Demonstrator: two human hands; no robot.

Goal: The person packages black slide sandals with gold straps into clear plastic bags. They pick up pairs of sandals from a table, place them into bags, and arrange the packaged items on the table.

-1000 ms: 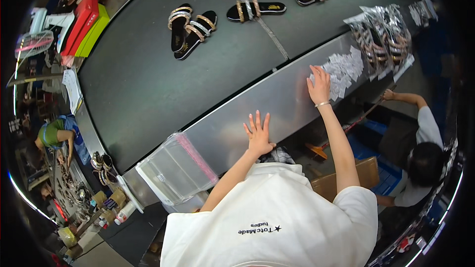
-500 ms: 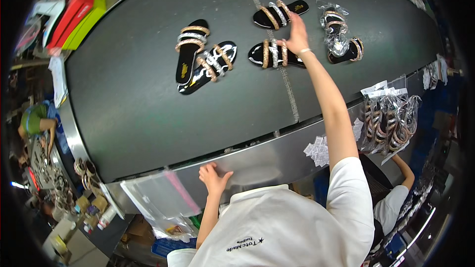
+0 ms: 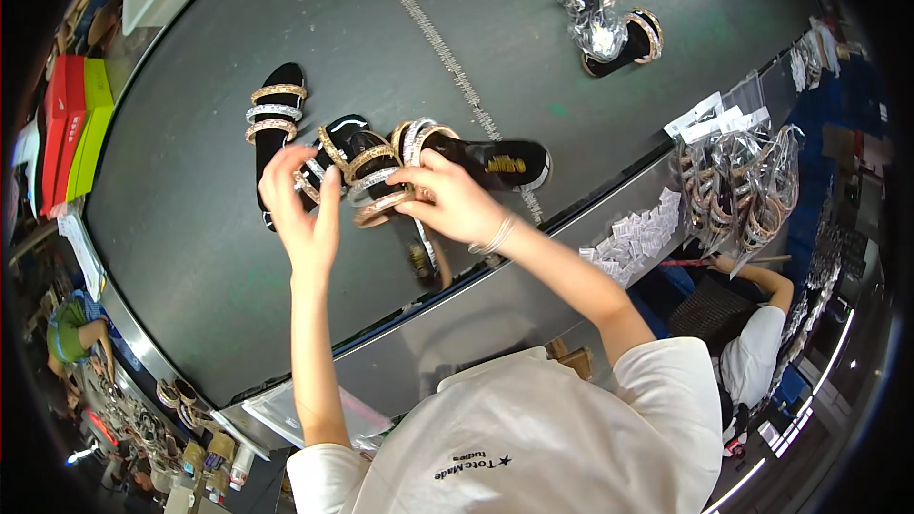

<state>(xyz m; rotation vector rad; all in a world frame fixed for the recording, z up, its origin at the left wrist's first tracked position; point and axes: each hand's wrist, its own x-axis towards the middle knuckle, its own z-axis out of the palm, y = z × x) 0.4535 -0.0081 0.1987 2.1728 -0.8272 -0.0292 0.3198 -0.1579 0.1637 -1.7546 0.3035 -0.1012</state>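
On dk belt (image 3: 209,257): 6 sandals (image 3: 495,162), 4 @ L hand (image 3: 303,219), R hand (image 3: 459,202).

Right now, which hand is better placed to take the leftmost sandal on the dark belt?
Probably the left hand: it is beside the leftmost sandal, thumb and fingers apart, while the right hand is farther off, its fingertips at another sandal.

Blk sandals (image 3: 495,157) w/ gold-silver straps (image 3: 416,136)

The bare left hand (image 3: 307,224) has left the grey steel ledge (image 3: 409,343), and two flat black sandals with glittery gold-and-silver straps (image 3: 495,162) now lie bunched together.
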